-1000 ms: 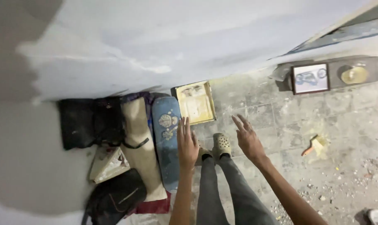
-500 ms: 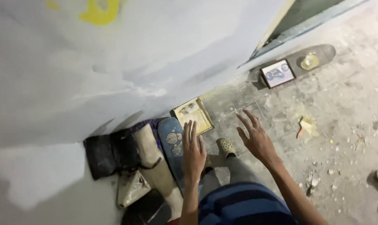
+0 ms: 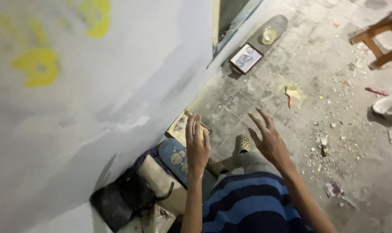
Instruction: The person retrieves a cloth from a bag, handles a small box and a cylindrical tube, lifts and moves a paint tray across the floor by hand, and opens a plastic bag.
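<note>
Grey wall [image 3: 96, 108] left. Left hand [image 3: 197, 146] raised, grip released, holding nothing, over blue skateboard deck [image 3: 174, 157] lying on the floor below, beside framed picture [image 3: 181, 125]. Right hand [image 3: 269, 140] spread, grip released, above dusty floor [image 3: 334, 129].

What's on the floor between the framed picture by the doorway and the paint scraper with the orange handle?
Head view: only bare, dusty tiled floor lies between the framed picture and the scraper; nothing else sits there.
</note>
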